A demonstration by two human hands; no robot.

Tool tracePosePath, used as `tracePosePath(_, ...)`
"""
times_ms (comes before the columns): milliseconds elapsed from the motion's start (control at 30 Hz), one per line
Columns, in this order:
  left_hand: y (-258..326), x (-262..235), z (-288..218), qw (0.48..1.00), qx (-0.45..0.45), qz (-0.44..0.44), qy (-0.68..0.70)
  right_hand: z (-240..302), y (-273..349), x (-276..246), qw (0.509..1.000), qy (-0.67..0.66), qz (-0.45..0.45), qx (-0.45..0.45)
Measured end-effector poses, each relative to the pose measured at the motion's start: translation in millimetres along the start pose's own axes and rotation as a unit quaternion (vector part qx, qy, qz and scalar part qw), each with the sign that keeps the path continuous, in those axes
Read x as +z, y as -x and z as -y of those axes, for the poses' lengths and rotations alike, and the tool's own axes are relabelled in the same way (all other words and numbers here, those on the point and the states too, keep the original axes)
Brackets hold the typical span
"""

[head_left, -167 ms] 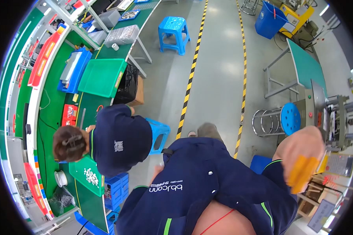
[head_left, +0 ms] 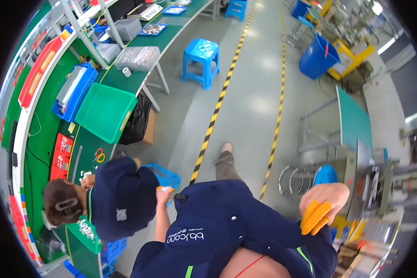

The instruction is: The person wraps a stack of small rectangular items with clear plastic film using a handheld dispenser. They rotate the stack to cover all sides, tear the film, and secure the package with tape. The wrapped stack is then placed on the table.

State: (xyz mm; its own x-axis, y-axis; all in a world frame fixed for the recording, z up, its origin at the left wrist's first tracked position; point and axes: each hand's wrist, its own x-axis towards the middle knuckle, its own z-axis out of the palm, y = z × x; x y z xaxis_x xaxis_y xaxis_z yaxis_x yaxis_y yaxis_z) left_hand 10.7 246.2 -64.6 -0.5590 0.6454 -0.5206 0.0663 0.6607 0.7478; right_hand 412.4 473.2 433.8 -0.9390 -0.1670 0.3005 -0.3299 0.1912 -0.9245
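Observation:
My right hand (head_left: 330,200) is out to the right, with orange finger covers (head_left: 317,217) on several fingers. Those fingers hang slightly bent and a little apart, and nothing shows in the hand. On the left, my left hand (head_left: 163,193) is small in view beside a blue stool (head_left: 162,178). Orange and white show at its fingertips; whether the white is a finger cover or a held thing I cannot make out. My shoe (head_left: 226,147) is on the grey floor, between two yellow-and-black striped lines.
A seated co-worker (head_left: 125,199) is close on my left at a green bench (head_left: 90,141) with a green tray (head_left: 106,111). Ahead stand a blue stool (head_left: 201,58) and a blue bin (head_left: 317,58). A green-topped table (head_left: 354,116) and a round blue-seated stool (head_left: 325,174) line the right.
The view has shifted, and my shoe and leg now reach further forward on the floor. My right hand is lower and nearer my body; my left hand shows more fully.

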Motion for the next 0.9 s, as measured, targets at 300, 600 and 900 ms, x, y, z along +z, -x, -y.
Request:
tracePosePath(300,-134.5,-22.8,-343.8,0.979,0.065,-0.079,0.174,-170.9,-66.4,-300.6,0.963,-0.108,-0.154,0.191)
tracePosePath(600,-217.3,7.5,-473.0,0.837,0.020,-0.101,0.538,-421.6,-265.4,-338.5,0.944,-0.014,-0.132,0.301)
tracePosePath(900,-368.5,-55.2,-419.2,0.732,-0.156,-0.137,0.649,-569.7,-382.6,-388.2,0.907,0.195,-0.247,0.279)
